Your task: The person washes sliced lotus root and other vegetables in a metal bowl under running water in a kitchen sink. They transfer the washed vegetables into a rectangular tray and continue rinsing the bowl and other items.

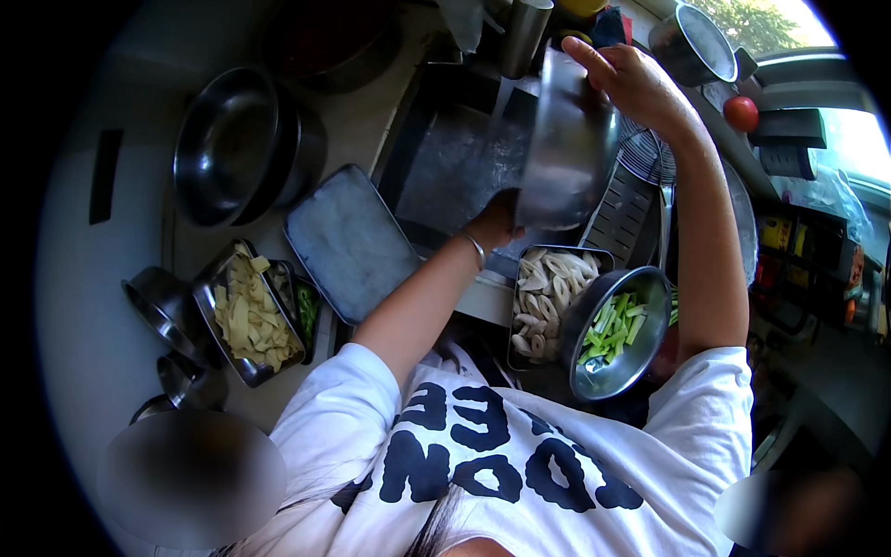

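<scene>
Both my hands hold a large stainless steel bowl [567, 153], tilted onto its side over the sink [452, 157]. My right hand [623, 80] grips its far rim, thumb raised. At the near edge, my left hand [495, 219] supports the bowl, its fingers partly hidden behind the metal. A thin stream, apparently water, falls beside the bowl into the sink. Below my hands stands a tray of sliced white pieces [546, 299], perhaps lotus root or rice cake. A steel bowl [658, 348] with cut green stalks [616, 324] overlaps that tray.
On the left are a grey tray [348, 244], a steel container of pale yellow strips [254, 317] and a large steel basin [226, 150]. A wire skimmer [647, 153] lies right of the sink. A tomato [740, 113] and a steel pot [696, 45] stand by the window.
</scene>
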The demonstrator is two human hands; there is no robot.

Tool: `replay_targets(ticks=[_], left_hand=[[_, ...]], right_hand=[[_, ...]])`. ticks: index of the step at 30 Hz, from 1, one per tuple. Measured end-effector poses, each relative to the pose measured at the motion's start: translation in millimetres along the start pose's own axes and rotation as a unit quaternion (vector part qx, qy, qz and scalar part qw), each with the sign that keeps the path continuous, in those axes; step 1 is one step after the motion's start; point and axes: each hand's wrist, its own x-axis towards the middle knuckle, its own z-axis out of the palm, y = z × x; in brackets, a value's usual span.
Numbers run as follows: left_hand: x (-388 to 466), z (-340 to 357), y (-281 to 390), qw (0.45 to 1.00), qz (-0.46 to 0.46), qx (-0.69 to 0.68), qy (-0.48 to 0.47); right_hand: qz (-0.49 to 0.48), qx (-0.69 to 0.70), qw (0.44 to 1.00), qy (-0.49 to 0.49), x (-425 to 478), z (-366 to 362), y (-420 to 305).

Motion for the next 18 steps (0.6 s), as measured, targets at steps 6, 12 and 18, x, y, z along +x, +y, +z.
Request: replay_targets(ticks=[6, 12, 18], left_hand=[[-40, 18, 45, 0.965, -0.129, -0.163, 0.160], [-79, -13, 97, 0.925, -0.014, 0.008, 0.380], [-114, -39, 135, 0.875, 0.193, 0.220, 0.385]], right_hand=[[0.050, 0.037, 0.998, -0.016, 2, 6, 42], [0.226, 0.216, 0.926, -0.209, -15, 61, 108], [0.280, 0.493, 0.802, -0.189, -11, 192, 102]])
